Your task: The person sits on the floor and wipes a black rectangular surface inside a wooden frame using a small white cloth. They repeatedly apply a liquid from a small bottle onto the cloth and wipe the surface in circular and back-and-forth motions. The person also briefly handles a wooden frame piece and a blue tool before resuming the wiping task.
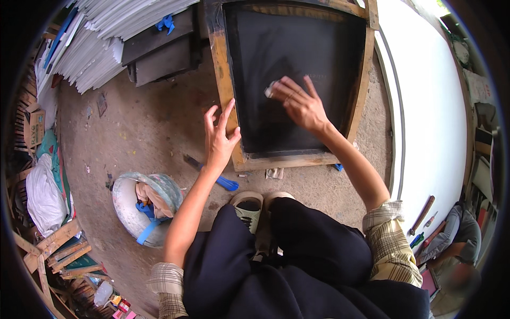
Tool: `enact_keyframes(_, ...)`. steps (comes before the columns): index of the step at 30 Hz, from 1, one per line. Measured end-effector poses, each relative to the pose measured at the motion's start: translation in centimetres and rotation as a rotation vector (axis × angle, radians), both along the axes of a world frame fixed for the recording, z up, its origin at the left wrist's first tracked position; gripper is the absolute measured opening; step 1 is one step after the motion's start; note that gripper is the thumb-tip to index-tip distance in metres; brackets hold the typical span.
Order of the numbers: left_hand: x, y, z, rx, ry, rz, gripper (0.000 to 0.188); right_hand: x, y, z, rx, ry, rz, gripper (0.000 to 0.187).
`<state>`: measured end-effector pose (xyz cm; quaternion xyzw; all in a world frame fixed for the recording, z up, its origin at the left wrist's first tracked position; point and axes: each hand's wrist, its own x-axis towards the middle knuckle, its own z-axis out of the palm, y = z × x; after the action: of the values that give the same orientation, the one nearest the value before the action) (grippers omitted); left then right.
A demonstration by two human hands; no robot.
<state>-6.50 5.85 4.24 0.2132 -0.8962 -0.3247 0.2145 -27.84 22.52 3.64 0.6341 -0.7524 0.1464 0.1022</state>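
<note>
Grasping a small whitish wad (270, 90), your right hand (303, 106) is over the black panel (260, 130); its fingers are blurred and panel contact cannot be confirmed. Your left hand (219, 141) touches the left rail of the wooden frame (219, 58), fingers spread, unclenched; whether they grip the rail cannot be told. The frame surrounds the panel and sits ahead of your shoes (247, 201), left of a long white surface (433, 106). A blue-handled tool (227, 184) lies near your left forearm; a paint-stained bucket (123, 204) stands farther left.
</note>
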Motion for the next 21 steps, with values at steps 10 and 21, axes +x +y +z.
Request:
enact_keyframes(10,-0.2,0.1,0.0,0.062,-0.016,-0.002,0.08,0.7,1.5,-1.0,-0.002,-0.088,-0.027,0.049)
enact_keyframes(21,-0.3,0.1,0.0,0.056,0.017,-0.011,0.078,-1.3,3.2,0.2,0.081,0.049,-0.062,0.052)
